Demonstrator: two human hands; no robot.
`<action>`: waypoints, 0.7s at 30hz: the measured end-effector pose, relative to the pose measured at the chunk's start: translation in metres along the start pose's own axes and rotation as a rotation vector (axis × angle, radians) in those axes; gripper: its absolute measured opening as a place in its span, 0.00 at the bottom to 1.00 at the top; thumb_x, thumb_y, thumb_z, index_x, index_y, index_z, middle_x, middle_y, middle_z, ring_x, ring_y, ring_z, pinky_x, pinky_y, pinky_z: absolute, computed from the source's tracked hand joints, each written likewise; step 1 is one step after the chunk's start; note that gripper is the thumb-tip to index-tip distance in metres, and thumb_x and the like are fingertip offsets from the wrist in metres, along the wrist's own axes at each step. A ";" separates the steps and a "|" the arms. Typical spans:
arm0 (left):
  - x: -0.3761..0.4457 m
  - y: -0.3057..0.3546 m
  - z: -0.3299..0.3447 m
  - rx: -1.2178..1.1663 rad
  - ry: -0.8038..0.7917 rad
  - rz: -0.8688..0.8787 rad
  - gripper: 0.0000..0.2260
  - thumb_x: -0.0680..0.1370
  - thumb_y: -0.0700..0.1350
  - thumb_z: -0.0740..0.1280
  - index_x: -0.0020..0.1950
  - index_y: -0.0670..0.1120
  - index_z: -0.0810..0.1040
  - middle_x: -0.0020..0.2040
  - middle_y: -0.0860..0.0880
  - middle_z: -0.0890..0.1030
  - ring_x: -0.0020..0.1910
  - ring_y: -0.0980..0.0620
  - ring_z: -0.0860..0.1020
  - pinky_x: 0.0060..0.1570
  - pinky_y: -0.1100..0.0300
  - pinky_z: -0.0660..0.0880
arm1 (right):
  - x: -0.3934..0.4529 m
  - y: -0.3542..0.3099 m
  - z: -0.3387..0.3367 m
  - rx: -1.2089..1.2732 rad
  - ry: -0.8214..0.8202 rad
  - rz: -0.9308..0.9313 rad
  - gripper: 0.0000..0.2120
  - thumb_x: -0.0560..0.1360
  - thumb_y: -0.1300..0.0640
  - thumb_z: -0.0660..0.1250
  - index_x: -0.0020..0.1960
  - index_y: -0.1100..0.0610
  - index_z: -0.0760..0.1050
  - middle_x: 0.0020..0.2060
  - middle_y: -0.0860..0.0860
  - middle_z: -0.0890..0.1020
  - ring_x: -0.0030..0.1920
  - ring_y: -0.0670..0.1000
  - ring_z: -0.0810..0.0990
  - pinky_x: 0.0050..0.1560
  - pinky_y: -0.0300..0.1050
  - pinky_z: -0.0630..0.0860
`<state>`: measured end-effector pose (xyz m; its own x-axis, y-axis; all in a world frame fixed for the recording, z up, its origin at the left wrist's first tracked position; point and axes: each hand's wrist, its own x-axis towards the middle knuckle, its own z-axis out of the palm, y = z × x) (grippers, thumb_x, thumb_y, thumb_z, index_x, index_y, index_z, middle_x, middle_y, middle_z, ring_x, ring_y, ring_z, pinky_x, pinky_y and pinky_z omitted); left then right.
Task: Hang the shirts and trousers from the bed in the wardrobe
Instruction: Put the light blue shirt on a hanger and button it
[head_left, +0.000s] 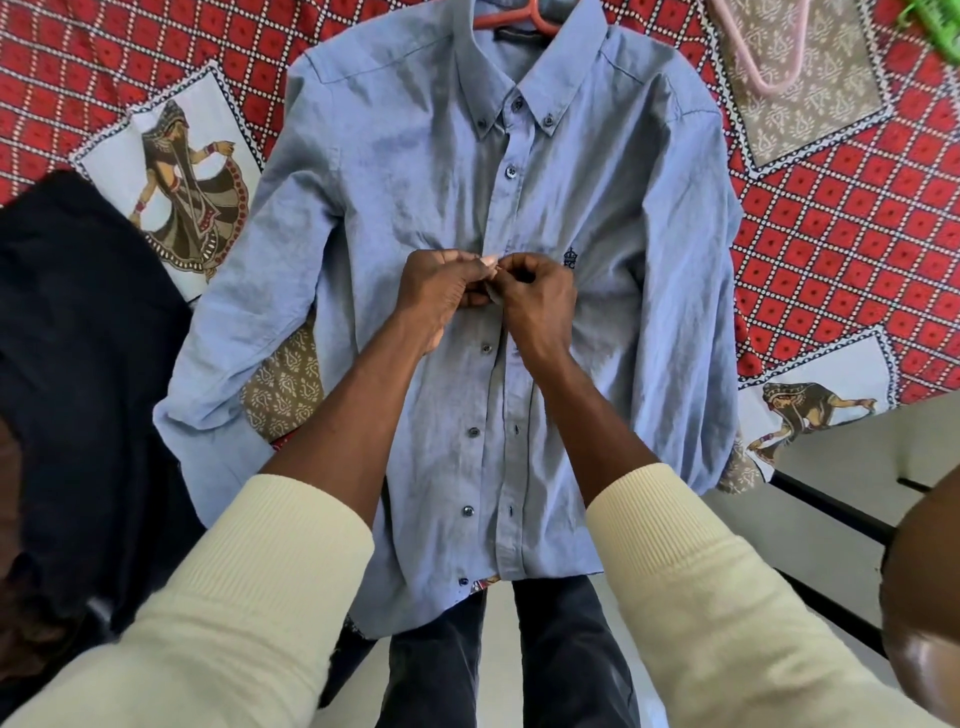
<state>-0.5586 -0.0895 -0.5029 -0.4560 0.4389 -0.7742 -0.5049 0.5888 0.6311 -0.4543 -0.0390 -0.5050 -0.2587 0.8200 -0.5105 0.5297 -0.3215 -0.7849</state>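
Note:
A light blue button-down shirt (415, 171) lies face up on the bed with a red hanger (511, 15) inside its collar. Its upper buttons are fastened; the lower placket lies loose with buttons showing beside the buttonholes. My left hand (441, 291) and my right hand (537, 296) meet at mid-chest on the placket, both pinching the fabric edges at a button. A dark garment (78, 338) lies heaped on the bed's left side.
The bedspread (831, 234) is red patterned with printed figure panels. A pink hanger (769, 57) lies at the top right, a green object (930, 26) in the corner. The bed's edge and pale floor (841, 467) are at the lower right.

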 end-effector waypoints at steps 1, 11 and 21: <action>0.000 -0.001 0.000 0.016 0.008 0.011 0.04 0.74 0.38 0.73 0.43 0.37 0.82 0.37 0.42 0.83 0.33 0.48 0.81 0.36 0.59 0.79 | 0.002 0.001 -0.004 0.000 -0.037 -0.009 0.04 0.73 0.59 0.72 0.39 0.58 0.83 0.32 0.52 0.84 0.33 0.47 0.80 0.37 0.47 0.78; 0.017 0.023 -0.008 0.761 -0.154 0.308 0.11 0.80 0.41 0.64 0.39 0.38 0.77 0.32 0.41 0.80 0.29 0.48 0.79 0.32 0.56 0.74 | 0.029 -0.001 -0.027 -0.518 -0.273 -0.573 0.06 0.70 0.63 0.65 0.43 0.60 0.82 0.43 0.55 0.83 0.44 0.58 0.80 0.46 0.55 0.75; 0.004 -0.006 -0.003 0.670 0.396 0.591 0.11 0.80 0.49 0.66 0.45 0.43 0.71 0.36 0.46 0.78 0.37 0.41 0.78 0.33 0.52 0.68 | 0.019 0.000 -0.008 -0.199 0.134 -0.165 0.04 0.72 0.62 0.69 0.42 0.58 0.82 0.39 0.52 0.82 0.43 0.51 0.79 0.42 0.40 0.69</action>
<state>-0.5594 -0.0932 -0.5095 -0.7765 0.6001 -0.1924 0.3496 0.6643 0.6607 -0.4530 -0.0195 -0.5121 -0.2529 0.9131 -0.3200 0.6409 -0.0897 -0.7624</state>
